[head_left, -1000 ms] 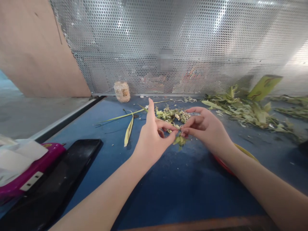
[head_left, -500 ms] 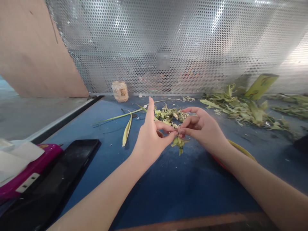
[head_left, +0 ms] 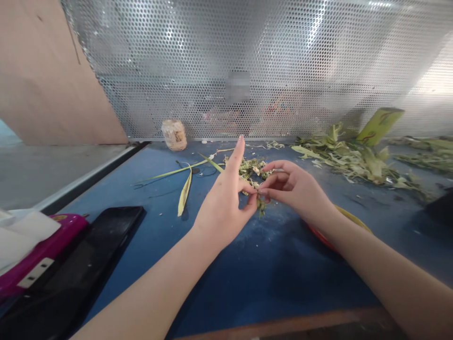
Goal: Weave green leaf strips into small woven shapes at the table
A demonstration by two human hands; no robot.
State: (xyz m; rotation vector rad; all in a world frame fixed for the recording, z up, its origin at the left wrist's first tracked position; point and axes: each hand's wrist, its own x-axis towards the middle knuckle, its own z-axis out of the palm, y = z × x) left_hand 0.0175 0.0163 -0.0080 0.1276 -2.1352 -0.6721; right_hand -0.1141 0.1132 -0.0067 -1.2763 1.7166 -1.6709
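My left hand and my right hand meet over the blue table, both pinching the same small green plant sprig between thumb and fingertips. The left index finger sticks straight up. Just behind the hands lies a small heap of green plant trimmings. Most of the sprig is hidden by my fingers.
Long leaf blades lie left of the heap. A larger pile of leaves sits at the right rear. A small jar stands by the perforated metal screen. A black phone and magenta case lie at left; a red-yellow dish shows under my right forearm.
Both hands have shifted slightly away from me and the left index finger has tilted right. The sprig hangs less visibly below the fingers than before.
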